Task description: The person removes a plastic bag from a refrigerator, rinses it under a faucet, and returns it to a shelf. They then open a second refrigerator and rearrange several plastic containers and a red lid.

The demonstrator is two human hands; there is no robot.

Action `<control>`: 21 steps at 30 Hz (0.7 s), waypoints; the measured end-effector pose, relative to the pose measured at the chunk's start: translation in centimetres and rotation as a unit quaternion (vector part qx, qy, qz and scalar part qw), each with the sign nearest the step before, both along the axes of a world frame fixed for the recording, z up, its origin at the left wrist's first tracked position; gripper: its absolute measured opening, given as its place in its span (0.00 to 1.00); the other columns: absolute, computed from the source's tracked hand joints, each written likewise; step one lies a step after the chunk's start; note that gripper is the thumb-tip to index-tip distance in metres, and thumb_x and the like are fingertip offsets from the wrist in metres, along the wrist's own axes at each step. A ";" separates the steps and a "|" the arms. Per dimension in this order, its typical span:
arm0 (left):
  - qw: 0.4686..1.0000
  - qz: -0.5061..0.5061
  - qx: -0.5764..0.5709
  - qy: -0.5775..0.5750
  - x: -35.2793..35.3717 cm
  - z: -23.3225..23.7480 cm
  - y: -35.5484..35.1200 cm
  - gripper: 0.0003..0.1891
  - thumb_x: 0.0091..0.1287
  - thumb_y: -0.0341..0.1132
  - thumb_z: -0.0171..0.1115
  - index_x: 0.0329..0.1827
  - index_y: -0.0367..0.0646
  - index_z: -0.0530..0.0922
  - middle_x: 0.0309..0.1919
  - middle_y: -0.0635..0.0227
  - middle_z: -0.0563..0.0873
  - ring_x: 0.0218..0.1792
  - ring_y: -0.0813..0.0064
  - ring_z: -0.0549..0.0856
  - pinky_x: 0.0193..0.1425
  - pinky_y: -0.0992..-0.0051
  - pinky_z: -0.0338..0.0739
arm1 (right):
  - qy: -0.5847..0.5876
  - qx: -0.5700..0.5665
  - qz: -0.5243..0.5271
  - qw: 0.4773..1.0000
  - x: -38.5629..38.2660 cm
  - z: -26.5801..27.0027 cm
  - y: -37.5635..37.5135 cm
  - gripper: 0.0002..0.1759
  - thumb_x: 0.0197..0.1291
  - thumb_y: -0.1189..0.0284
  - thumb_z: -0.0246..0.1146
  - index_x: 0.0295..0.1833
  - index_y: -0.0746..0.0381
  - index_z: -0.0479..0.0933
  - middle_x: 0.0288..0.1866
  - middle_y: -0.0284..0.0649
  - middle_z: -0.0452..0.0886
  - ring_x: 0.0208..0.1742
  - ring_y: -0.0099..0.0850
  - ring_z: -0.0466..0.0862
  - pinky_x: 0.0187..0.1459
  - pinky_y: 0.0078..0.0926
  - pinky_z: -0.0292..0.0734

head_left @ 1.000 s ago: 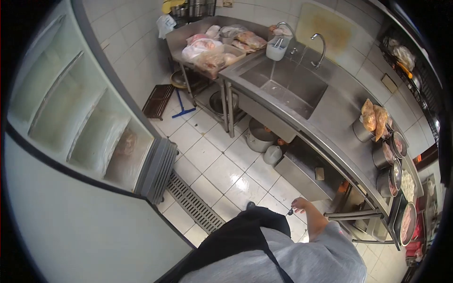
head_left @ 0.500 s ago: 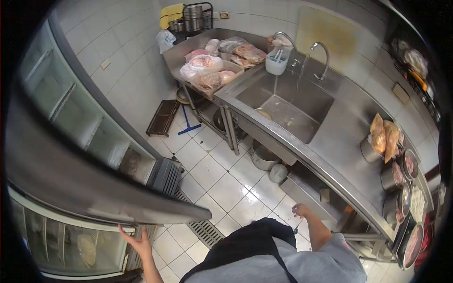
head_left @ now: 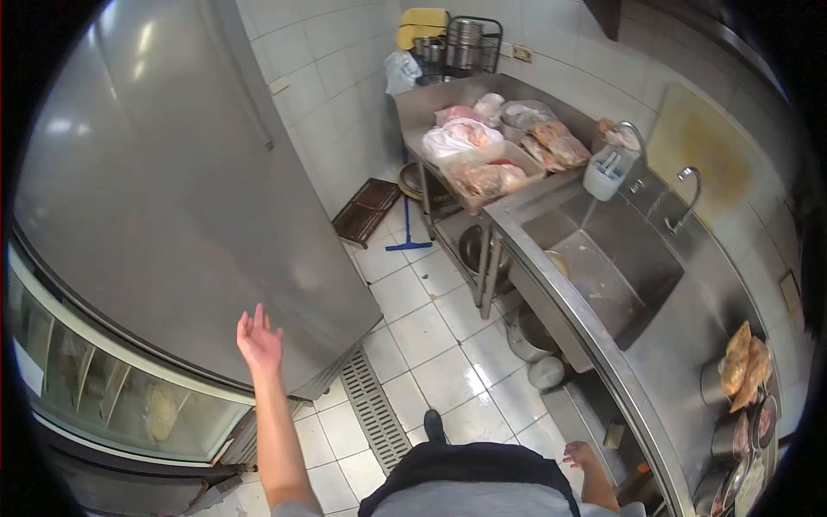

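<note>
- While the bare left hand [head_left: 259,343] was up, palm turned toward the camera, its forearm rose steeply from the bottom edge, and the fingers were spread and slightly curled!
- Right behind those fingers stood the big grey metal door [head_left: 172,172], spanning the left of the view; whether skin met metal, you couldn't tell.
- The hand lined up with the door's lower part, well below the long groove near its upper right edge.
- Over on the other side, the bare right hand [head_left: 582,456] was held low, its forearm slanting up to the left, fingers loosely parted.
- That one was nearest the low stainless-steel unit [head_left: 581,422] under the counter, where a small tan block [head_left: 614,435] sat; contact was unclear there too.
- Below the door, a pale-framed glass panel [head_left: 121,388] showed whitish contents, off to the left hand's lower left.
- Between the two hands, the slotted floor drain [head_left: 375,405] ran across white tiles, with a dark shoe [head_left: 434,425] beside it.
- Farther up, water was running into the rectangular steel sink [head_left: 603,276], beside bagged meat [head_left: 487,177] in a translucent tub!
</note>
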State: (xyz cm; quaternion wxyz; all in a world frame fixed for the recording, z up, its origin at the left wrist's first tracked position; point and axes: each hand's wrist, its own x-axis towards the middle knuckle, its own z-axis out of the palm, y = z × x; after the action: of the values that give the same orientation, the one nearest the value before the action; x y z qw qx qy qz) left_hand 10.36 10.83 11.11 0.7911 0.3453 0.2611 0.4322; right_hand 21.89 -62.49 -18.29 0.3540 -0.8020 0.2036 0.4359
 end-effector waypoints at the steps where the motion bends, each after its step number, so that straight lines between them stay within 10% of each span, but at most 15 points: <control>1: 0.999 -0.002 -0.032 -0.043 0.9 0.3 1.7 0.47 0.62 0.53 0.53 0.75 0.42 0.38 0.75 0.64 0.52 0.76 0.70 0.36 0.72 0.57 0.25 | -0.006 0.009 -0.009 1.000 0.3 0.3 0.8 0.17 0.56 0.71 0.60 0.52 0.60 0.75 0.41 0.39 0.83 0.34 0.32 0.86 0.28 0.33 0.80; 10: 0.936 0.040 -0.159 -0.310 4.8 2.9 10.3 0.53 0.57 0.56 0.53 0.70 0.23 0.37 0.74 0.48 0.40 0.75 0.62 0.36 0.72 0.52 0.33 | -0.069 0.026 0.115 0.991 2.4 -4.5 4.4 0.20 0.55 0.71 0.62 0.54 0.62 0.75 0.40 0.40 0.85 0.33 0.31 0.87 0.30 0.31 0.80; 17: 0.942 0.019 -0.142 -0.303 5.2 0.7 10.6 0.48 0.60 0.52 0.54 0.73 0.33 0.39 0.73 0.52 0.50 0.69 0.56 0.52 0.67 0.47 0.47 | -0.020 0.285 0.057 0.957 9.9 19.9 17.8 0.28 0.60 0.66 0.62 0.65 0.60 0.68 0.56 0.35 0.78 0.53 0.26 0.79 0.48 0.27 0.76; 21: 0.966 0.024 -0.089 -0.240 6.3 -2.1 11.2 0.40 0.60 0.50 0.55 0.71 0.38 0.52 0.70 0.64 0.64 0.58 0.62 0.66 0.62 0.52 0.54 | -0.145 0.559 -0.010 0.816 17.8 28.5 17.3 0.29 0.61 0.62 0.62 0.65 0.63 0.66 0.61 0.45 0.74 0.59 0.38 0.77 0.54 0.36 0.75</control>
State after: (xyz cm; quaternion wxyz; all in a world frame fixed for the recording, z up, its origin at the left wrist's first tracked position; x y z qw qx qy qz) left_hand 16.67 22.05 9.01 0.8475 0.1537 0.1091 0.4962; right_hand 39.68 -45.15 10.20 0.7714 -0.5178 -0.1205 0.3497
